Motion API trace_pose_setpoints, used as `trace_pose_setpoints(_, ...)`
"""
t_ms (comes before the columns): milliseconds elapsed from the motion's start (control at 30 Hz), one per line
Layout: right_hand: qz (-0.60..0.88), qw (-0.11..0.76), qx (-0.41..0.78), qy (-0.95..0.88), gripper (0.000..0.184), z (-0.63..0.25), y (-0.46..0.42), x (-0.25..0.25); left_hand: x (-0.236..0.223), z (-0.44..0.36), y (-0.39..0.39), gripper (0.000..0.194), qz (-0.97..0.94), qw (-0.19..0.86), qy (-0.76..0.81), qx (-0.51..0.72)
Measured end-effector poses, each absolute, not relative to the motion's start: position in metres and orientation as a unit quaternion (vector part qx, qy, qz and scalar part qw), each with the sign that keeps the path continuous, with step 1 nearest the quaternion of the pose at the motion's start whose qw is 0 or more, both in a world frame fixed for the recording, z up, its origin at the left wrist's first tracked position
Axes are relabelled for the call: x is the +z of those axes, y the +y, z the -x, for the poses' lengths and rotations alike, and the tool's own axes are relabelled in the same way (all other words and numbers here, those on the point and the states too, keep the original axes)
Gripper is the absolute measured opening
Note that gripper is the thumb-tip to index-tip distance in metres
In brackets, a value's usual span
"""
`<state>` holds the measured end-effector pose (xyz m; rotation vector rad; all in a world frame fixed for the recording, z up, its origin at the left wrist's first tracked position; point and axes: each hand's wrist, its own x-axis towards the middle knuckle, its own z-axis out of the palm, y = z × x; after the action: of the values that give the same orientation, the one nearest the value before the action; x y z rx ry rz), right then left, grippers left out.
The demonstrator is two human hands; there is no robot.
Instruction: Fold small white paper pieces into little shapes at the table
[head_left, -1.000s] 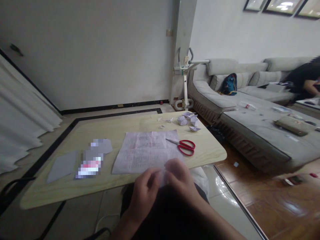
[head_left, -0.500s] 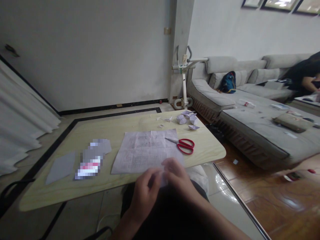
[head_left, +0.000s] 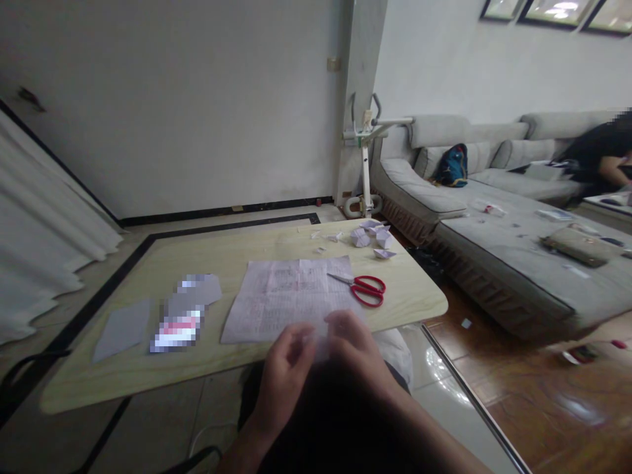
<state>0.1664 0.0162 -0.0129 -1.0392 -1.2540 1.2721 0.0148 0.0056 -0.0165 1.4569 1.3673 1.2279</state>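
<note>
Between my two hands, at the table's near edge, is a small piece of white paper (head_left: 322, 349), blurred so that its folds do not show. My left hand (head_left: 290, 359) pinches its left side between thumb and fingers. On its right side my right hand (head_left: 349, 339) grips it with curled fingers. Just beyond lies a large printed sheet (head_left: 281, 296) with creases. Red-handled scissors (head_left: 368, 289) rest on that sheet's right part, blades pointing left. Several folded paper pieces (head_left: 361, 238) stand at the table's far right, and one boat-shaped paper (head_left: 384, 254) sits nearer.
The pale wooden table (head_left: 415, 296) has rounded corners. White paper (head_left: 121, 332) and a pixelated item (head_left: 180, 316) lie on its left. Paper scraps (head_left: 320, 250) dot the far side. A grey sofa (head_left: 513, 263) with a blue backpack (head_left: 453, 166) and a seated person (head_left: 592, 148) are at right.
My hands have drawn slightly apart, showing more of the paper between them. The whole view has shifted a little; the scissors and the things on the table stay in place.
</note>
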Motion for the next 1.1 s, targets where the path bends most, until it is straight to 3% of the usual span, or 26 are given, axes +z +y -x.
trace_pose_setpoints(200, 0.456, 0.458, 0.493, -0.582, 0.016, -0.1662, 0.0179, -0.0109, -0.0186, -0.0116, 0.0057, 0.016, -0.595, 0.340, 0.539, 0.490)
trace_pose_setpoints(333, 0.466, 0.478, 0.475, -0.573, 0.014, -0.1669, 0.0179, -0.0101, -0.0175, -0.0120, 0.0068, 0.029, -0.575, 0.390, 0.530, 0.486)
trace_pose_setpoints(467, 0.467, 0.503, 0.494, -0.533, 0.016, -0.1673, 0.0187, -0.0122, -0.0158, -0.0130, 0.0070, 0.026, -0.572, 0.444, 0.527, 0.446)
trace_pose_setpoints(867, 0.475, 0.465, 0.457, -0.591, 0.028, -0.1654, 0.0152, -0.0120, -0.0182, -0.0134, 0.0077, 0.031, -0.603, 0.388, 0.539, 0.442)
trace_pose_setpoints(1100, 0.489, 0.476, 0.433, -0.589, 0.030, -0.1663, 0.0172, -0.0174, -0.0140, -0.0140, 0.0054, 0.033, -0.622, 0.417, 0.542, 0.382)
